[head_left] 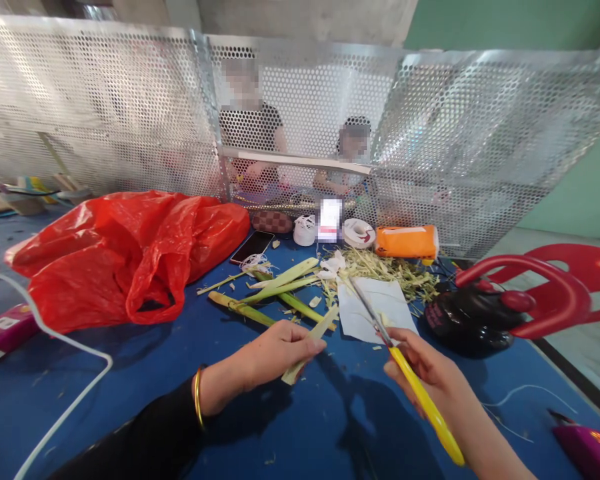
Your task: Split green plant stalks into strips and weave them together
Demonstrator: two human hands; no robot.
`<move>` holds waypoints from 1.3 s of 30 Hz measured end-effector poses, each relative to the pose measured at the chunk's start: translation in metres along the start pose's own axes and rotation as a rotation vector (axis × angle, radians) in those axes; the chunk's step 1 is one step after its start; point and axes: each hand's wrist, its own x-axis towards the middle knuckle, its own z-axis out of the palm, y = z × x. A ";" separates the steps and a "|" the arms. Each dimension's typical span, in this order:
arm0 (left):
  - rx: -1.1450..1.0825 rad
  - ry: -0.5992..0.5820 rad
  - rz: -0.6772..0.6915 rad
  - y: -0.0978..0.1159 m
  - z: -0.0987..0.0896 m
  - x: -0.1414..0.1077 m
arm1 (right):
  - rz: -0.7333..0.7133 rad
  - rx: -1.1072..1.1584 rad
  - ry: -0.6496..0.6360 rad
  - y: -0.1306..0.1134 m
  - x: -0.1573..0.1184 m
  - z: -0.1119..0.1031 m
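Aptly, the left hand clasped a flat, pale-green, likely pliant strip mid-length; the right hand, a yellow-handled metal tool.

Blue table and objects on it. Left: red bag, white cable, purple box. Centre: green stalks, partly crossing; near them, phone lying flat. Right of stalks: white paper, with shavings behind. Far side: pouch, tape roll, orange pack. Right: black kettle, its handle red.
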 end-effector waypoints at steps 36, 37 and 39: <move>-0.614 0.443 -0.101 0.003 -0.015 0.002 | -0.509 -0.929 0.169 -0.039 0.137 0.024; -0.590 0.433 -0.073 0.005 -0.012 0.002 | -0.514 -0.882 0.159 -0.041 0.126 0.020; -0.561 0.382 -0.024 0.010 -0.001 0.003 | -0.524 -0.766 0.103 -0.042 0.096 0.018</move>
